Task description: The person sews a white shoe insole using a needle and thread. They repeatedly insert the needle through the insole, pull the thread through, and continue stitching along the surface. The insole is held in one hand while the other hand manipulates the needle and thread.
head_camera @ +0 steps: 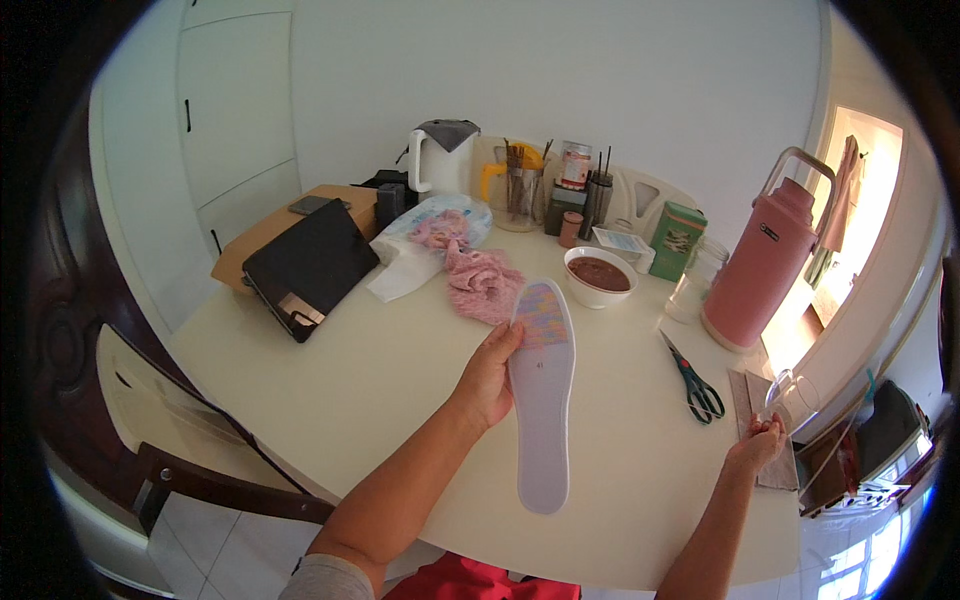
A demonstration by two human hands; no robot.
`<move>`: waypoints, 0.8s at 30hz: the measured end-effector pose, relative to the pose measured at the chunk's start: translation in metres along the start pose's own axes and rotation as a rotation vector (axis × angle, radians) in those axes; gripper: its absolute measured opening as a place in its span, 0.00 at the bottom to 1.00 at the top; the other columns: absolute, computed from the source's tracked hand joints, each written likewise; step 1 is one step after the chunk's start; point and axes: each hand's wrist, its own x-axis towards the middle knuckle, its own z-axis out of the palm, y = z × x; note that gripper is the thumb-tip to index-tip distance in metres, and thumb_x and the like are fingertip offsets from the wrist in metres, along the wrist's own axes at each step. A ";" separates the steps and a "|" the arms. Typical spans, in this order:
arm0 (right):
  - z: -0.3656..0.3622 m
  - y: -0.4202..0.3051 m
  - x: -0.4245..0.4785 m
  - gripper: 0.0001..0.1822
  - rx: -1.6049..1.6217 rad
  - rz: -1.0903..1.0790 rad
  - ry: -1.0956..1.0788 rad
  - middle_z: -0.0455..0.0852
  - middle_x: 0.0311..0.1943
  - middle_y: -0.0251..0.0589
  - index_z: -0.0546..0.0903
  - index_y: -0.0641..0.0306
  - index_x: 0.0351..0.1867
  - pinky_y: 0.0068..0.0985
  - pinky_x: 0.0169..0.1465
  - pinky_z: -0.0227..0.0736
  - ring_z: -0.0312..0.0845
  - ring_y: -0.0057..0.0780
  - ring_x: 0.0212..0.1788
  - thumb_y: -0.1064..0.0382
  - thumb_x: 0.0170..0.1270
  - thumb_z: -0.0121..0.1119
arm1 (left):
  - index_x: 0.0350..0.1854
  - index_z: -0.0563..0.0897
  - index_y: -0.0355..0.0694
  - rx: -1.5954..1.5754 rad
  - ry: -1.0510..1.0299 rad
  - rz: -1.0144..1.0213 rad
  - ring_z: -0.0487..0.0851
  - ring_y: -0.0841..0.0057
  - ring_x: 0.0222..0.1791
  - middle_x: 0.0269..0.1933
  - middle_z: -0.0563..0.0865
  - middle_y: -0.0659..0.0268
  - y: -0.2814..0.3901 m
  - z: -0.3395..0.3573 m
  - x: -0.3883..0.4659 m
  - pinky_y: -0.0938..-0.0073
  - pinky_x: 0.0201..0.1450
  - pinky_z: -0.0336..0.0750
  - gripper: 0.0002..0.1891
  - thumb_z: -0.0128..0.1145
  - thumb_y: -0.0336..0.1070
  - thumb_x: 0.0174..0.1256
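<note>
My left hand (487, 375) grips a white shoe insole (541, 427) by its edge, thumb on top, and holds it upright above the table. Multicoloured stitching in pink, yellow and violet covers its upper end, and a small printed number sits below that. Off to the right, my right hand (757, 442) has its fingertips pinched together, over a greyish-brown cloth (778, 469) at the table's edge. Whether anything thin is between those fingertips is too small to tell. A clear glass cup (802, 394) shows just behind them. Scissors (694, 382) with dark green handles lie between the insole and this hand.
On the cream table (360, 397) stand a pink thermos flask (765, 262), a glass jar (697, 281), a green tin (677, 240) and a bowl of brown food (600, 277). Further left are a pink fluffy cloth (484, 283), a white kettle (446, 161) and a black tablet (311, 262) leaning on a cardboard box (255, 232).
</note>
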 end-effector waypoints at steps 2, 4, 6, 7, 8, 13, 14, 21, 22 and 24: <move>0.006 -0.006 -0.004 0.09 -0.131 -0.117 0.069 0.66 0.23 0.28 0.72 0.66 0.40 0.17 0.29 0.60 0.59 0.17 0.23 0.68 0.63 0.41 | 0.54 0.70 0.42 -0.017 -0.032 0.029 0.79 0.73 0.46 0.46 0.80 0.65 0.001 -0.004 0.001 0.67 0.50 0.74 0.19 0.49 0.46 0.66; -0.002 -0.008 0.003 0.09 -0.254 -0.178 0.078 0.67 0.24 0.28 0.73 0.66 0.39 0.16 0.29 0.59 0.58 0.17 0.23 0.67 0.63 0.41 | 0.53 0.71 0.42 -0.006 -0.002 0.030 0.79 0.73 0.45 0.46 0.80 0.64 0.000 -0.002 0.002 0.67 0.50 0.74 0.18 0.49 0.46 0.65; -0.008 -0.008 0.010 0.10 -0.322 -0.205 0.104 0.67 0.24 0.28 0.74 0.66 0.39 0.16 0.28 0.57 0.58 0.17 0.23 0.66 0.63 0.41 | 0.52 0.71 0.41 0.008 0.013 0.028 0.79 0.73 0.45 0.45 0.80 0.64 -0.001 -0.001 0.002 0.67 0.50 0.74 0.18 0.50 0.47 0.65; -0.011 -0.006 0.013 0.10 -0.329 -0.202 0.127 0.67 0.24 0.28 0.74 0.66 0.39 0.16 0.28 0.57 0.58 0.17 0.23 0.65 0.63 0.41 | 0.51 0.72 0.41 0.017 0.013 0.024 0.79 0.73 0.44 0.44 0.80 0.64 -0.001 -0.002 0.003 0.67 0.49 0.74 0.18 0.50 0.47 0.65; -0.013 -0.005 0.016 0.11 -0.335 -0.199 0.150 0.67 0.24 0.28 0.75 0.66 0.39 0.16 0.28 0.57 0.58 0.17 0.23 0.65 0.63 0.41 | 0.51 0.72 0.41 0.025 0.013 0.020 0.79 0.73 0.44 0.44 0.80 0.65 -0.001 -0.002 0.003 0.67 0.49 0.74 0.18 0.50 0.47 0.65; -0.011 -0.009 0.013 0.11 -0.482 -0.311 0.215 0.74 0.28 0.34 0.76 0.67 0.38 0.21 0.36 0.64 0.68 0.25 0.30 0.67 0.62 0.41 | 0.46 0.74 0.41 -0.130 0.222 -0.030 0.79 0.75 0.36 0.38 0.80 0.66 0.009 -0.008 0.004 0.71 0.40 0.77 0.15 0.48 0.46 0.67; -0.008 -0.010 0.009 0.11 -0.517 -0.350 0.230 0.76 0.29 0.36 0.76 0.67 0.38 0.24 0.39 0.66 0.70 0.28 0.32 0.67 0.62 0.41 | 0.45 0.75 0.41 -0.172 0.275 -0.050 0.80 0.76 0.34 0.37 0.81 0.66 0.009 -0.013 0.006 0.73 0.37 0.77 0.15 0.47 0.46 0.67; 0.014 -0.011 -0.018 0.11 -0.980 -0.642 -0.085 0.79 0.40 0.46 0.77 0.66 0.40 0.29 0.48 0.66 0.74 0.36 0.43 0.67 0.64 0.42 | 0.38 0.73 0.37 -0.717 -0.487 -0.437 0.71 0.78 0.17 0.26 0.73 0.68 -0.030 -0.056 0.022 0.79 0.20 0.64 0.11 0.45 0.41 0.65; 0.018 -0.010 -0.027 0.11 -0.875 -0.720 -0.205 0.79 0.40 0.46 0.77 0.66 0.41 0.30 0.49 0.66 0.73 0.36 0.44 0.70 0.63 0.42 | 0.35 0.72 0.38 -0.731 -0.490 -0.492 0.70 0.79 0.16 0.24 0.72 0.69 -0.037 -0.047 0.021 0.79 0.17 0.63 0.10 0.45 0.40 0.65; 0.046 -0.021 -0.072 0.14 -0.756 -0.742 -0.380 0.79 0.40 0.44 0.77 0.66 0.43 0.29 0.49 0.66 0.73 0.36 0.44 0.76 0.58 0.43 | 0.32 0.70 0.39 -0.730 -0.501 -0.589 0.69 0.79 0.14 0.23 0.69 0.69 -0.041 -0.032 0.014 0.80 0.15 0.62 0.11 0.46 0.42 0.64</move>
